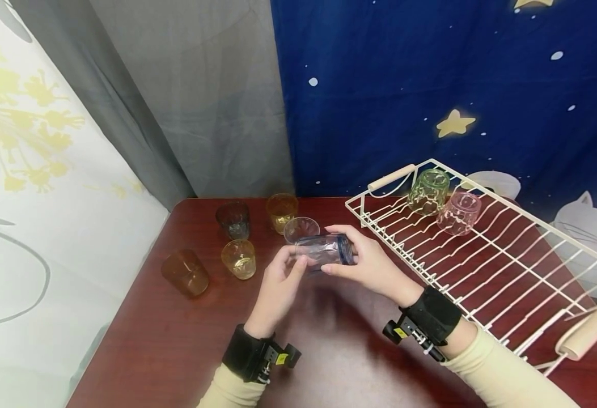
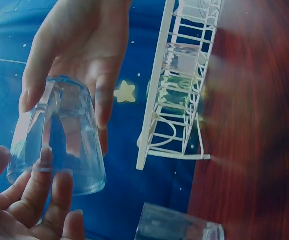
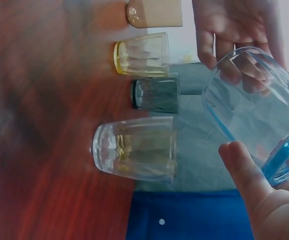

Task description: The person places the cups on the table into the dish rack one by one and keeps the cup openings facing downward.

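A clear, blue-tinted drinking glass (image 1: pixel 321 251) is held on its side above the table, its thick base toward the right. My left hand (image 1: pixel 282 275) grips it near the rim, thumb on the near side. Around the base end, my right hand (image 1: pixel 372 262) holds it between thumb and fingers. In the left wrist view, the glass (image 2: pixel 59 140) shows faceted sides, with fingertips of the left hand (image 2: pixel 39 205) at its rim. Just behind the held glass, a clear glass (image 1: pixel 298 226) stands upright on the table.
Left on the table (image 1: pixel 140 340) stand a dark grey glass (image 1: pixel 234 221), an amber glass (image 1: pixel 282 212), a yellow glass (image 1: pixel 239 260) and a brown glass (image 1: pixel 186 275). A white wire rack (image 2: pixel 156 85) at right holds upside-down green (image 1: pixel 429 192) and pink (image 1: pixel 460 214) glasses.
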Demonstrator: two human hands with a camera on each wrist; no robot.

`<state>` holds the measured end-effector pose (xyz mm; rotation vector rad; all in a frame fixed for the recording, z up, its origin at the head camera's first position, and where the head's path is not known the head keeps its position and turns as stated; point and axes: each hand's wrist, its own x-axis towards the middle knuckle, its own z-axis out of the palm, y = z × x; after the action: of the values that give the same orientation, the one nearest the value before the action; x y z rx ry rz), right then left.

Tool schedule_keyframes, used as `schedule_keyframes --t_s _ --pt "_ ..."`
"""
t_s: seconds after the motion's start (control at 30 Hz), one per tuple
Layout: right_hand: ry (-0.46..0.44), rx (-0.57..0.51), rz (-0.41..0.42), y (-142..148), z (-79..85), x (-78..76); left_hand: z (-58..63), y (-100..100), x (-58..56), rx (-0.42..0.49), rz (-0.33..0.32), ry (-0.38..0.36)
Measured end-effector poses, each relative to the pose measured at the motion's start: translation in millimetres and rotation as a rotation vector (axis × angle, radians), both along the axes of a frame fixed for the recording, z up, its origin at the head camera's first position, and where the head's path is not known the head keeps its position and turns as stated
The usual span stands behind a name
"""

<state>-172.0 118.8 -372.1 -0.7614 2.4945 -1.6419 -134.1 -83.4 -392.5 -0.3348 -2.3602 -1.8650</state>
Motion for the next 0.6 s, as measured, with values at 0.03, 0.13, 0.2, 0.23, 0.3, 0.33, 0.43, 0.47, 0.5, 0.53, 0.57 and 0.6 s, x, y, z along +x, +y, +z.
schedule_keyframes --t_s 0.03,0.13,0.2,0.23,0.3,0.33,0.43,0.47,0.5,0.53,0.57,0.6 --pt "0.004 0.014 -0.005 0 1.8 -0.1 0.3 -1 -0.7 -0.024 -0.002 0.006" --pt "0.043 0.076 -0.035 2 7.6 0.7 2.4 -5 -2.5 -0.092 -0.015 0.020" --pt "0.084 0.133 -0.062 3 11.3 1.8 3.2 -8 -3.5 -0.140 -0.021 0.036" --pt "0.099 0.155 -0.072 3 12.7 2.2 3.5 -9 -4.0 -0.162 -0.024 0.040" --pt "0.126 0.197 -0.092 4 15.8 2.8 3.9 -10 -5.2 -0.211 -0.022 0.058" --pt "0.132 0.211 -0.097 5 16.9 2.8 4.1 -11 -5.7 -0.235 -0.021 0.072" --pt "0.133 0.227 -0.102 7 20.3 2.0 4.9 -14 -7.6 -0.283 -0.008 0.097" --pt "0.129 0.229 -0.103 8 21.6 1.5 5.4 -16 -8.3 -0.289 -0.005 0.102" --pt "0.128 0.235 -0.105 9 22.4 0.9 5.9 -18 -8.8 -0.290 -0.003 0.105" --pt "0.127 0.243 -0.109 11 23.0 0.2 6.4 -20 -9.7 -0.292 0.001 0.109" --pt "0.127 0.254 -0.113 12 24.2 -0.4 7.1 -23 -10.5 -0.291 0.004 0.107" --pt "0.125 0.266 -0.120 14 25.4 -0.8 8.0 -27 -11.3 -0.293 0.009 0.107"
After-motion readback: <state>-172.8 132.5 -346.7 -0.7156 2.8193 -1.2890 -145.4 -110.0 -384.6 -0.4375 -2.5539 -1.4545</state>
